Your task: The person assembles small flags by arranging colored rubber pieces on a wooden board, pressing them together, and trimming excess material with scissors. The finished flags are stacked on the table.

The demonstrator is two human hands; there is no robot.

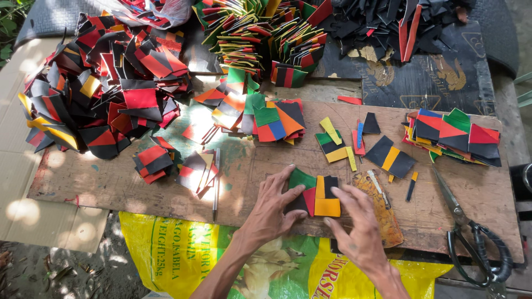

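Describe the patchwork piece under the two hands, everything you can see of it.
The patchwork piece is a small flat square assembled from cut patches: green at upper left, black at lower left and upper right, a red strip in the middle, yellow-orange at right and bottom. The material looks like thin rubber or foam sheet. It lies flat on the worn wooden board near its front edge. The left hand presses its left side with spread fingers; the right hand touches its right edge and lower corner.

A patchwork square (315, 195) of green, red, yellow and black pieces was pressed flat on the wooden board (111, 182) by the left hand (272, 210) and right hand (359, 230). Scissors (471, 232) were laid right of the square, a pen (215, 185) left, and colourful stacks (451, 135) beyond.
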